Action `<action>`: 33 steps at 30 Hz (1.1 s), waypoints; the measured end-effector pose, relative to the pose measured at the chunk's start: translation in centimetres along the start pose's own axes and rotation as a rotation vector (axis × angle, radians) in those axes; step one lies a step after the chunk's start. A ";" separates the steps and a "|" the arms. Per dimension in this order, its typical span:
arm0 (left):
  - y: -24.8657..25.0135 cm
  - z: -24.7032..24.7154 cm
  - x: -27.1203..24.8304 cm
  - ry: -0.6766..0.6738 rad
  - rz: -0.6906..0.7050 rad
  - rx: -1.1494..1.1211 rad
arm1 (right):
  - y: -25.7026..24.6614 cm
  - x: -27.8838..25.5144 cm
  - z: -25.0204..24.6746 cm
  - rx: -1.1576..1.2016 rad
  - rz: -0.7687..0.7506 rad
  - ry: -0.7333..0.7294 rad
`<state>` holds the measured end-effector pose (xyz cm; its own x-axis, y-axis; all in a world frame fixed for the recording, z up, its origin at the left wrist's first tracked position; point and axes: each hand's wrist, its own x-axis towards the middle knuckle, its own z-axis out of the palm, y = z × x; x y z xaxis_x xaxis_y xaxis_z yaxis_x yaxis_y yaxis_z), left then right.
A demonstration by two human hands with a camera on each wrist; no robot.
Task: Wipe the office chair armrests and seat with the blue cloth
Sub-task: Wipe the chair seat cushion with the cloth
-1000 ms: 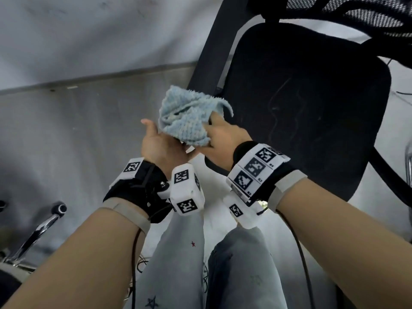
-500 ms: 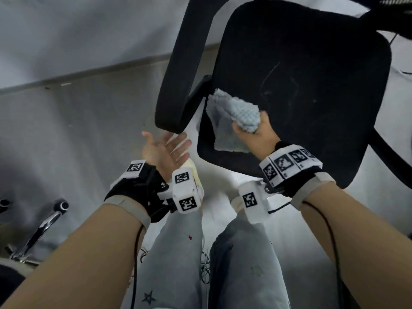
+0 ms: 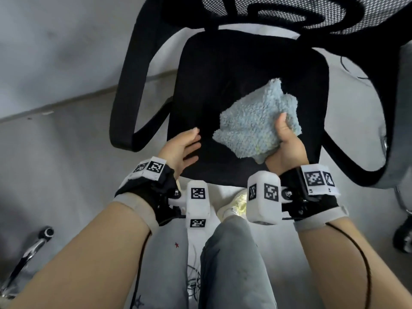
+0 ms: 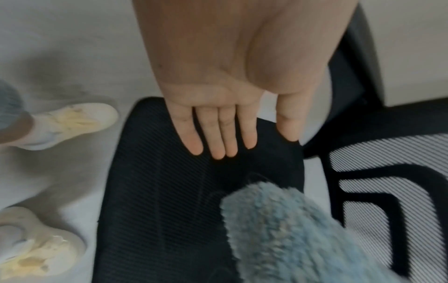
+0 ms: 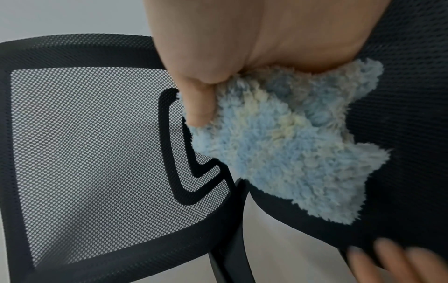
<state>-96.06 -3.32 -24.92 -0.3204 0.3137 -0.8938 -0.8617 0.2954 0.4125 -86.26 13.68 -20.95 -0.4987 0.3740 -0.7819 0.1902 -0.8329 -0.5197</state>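
A fluffy blue cloth [image 3: 256, 126] [image 5: 286, 145] [image 4: 290, 233] hangs over the black seat [image 3: 223, 70] [image 4: 155, 201] of the office chair. My right hand [image 3: 286, 141] [image 5: 218, 76] grips the cloth, thumb pressed on its top, fingers hidden beneath it. My left hand [image 3: 185, 148] [image 4: 232, 137] is open with straight fingers, just above the seat's front left corner. The left armrest [image 3: 131, 85] loops beside it; the right armrest [image 3: 388, 130] curves at the far right. The mesh backrest [image 3: 289, 12] [image 5: 97, 153] stands behind.
My legs in grey jeans [image 3: 231, 264] and pale shoes [image 4: 60, 124] stand in front of the seat on the grey floor. A chrome leg [image 3: 26, 253] of another chair lies at the lower left. A black castor [image 3: 403, 237] shows at the right edge.
My right hand carried the cloth from the seat's front left corner toward its middle right. My left hand, which let go of the cloth a second ago, moved over the seat's front left corner.
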 end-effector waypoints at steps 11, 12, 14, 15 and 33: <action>1.3 4.6 -0.5 -0.117 0.076 0.330 | 0.3 -0.3 -2.7 -0.212 0.010 -0.066; 1.3 4.5 -0.6 -0.108 0.097 0.336 | 0.5 0.0 -2.8 -0.253 -0.018 -0.037; 1.4 4.4 -0.9 -0.144 0.145 0.293 | 0.9 0.4 -2.8 -0.325 -0.070 0.005; 1.5 4.4 -1.1 -0.169 0.173 0.266 | 1.2 0.6 -2.8 -0.353 -0.095 0.007; 4.0 5.1 -2.5 -0.289 0.352 -0.026 | 0.7 1.2 -2.5 -0.304 0.000 -0.053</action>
<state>-96.71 1.72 -20.09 -0.4754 0.6311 -0.6129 -0.7308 0.1046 0.6745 -84.62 14.61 -23.09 -0.5409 0.3452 -0.7670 0.4307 -0.6696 -0.6051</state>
